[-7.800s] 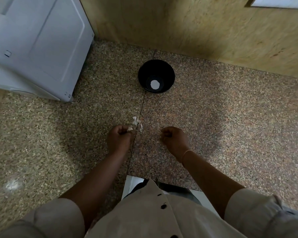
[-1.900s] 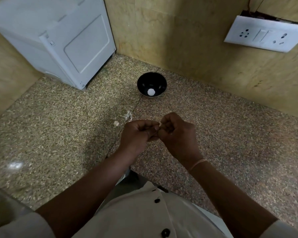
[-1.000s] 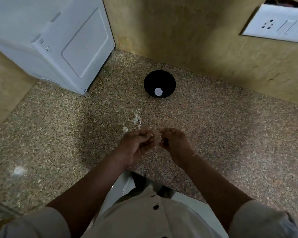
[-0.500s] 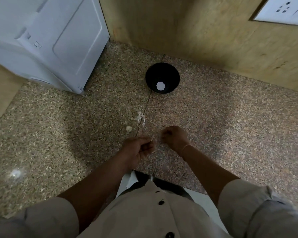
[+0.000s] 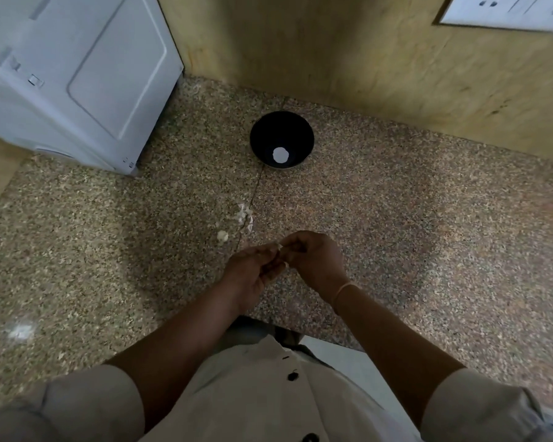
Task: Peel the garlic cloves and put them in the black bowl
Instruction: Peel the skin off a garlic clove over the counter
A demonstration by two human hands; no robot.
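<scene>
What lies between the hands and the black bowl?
Head view: a scatter of papery garlic skins and one small whitish lump, on otherwise bare counter.

A single view is given, taken by a wide-angle camera worn on the head and tilted forward and steeply down. The fingers (image 5: pixel 262 254) of the left hand (image 5: pixel 246 277) and right hand (image 5: pixel 315 261), pinched on a garlic clove (image 5: pixel 280 247), are framed close, just below centre. Beyond the fingers the black bowl (image 5: pixel 268 132) and wall (image 5: pixel 332 52) are taken in; nearer than them, forearms (image 5: pixel 186 339) and shirt (image 5: pixel 253 393).
</scene>
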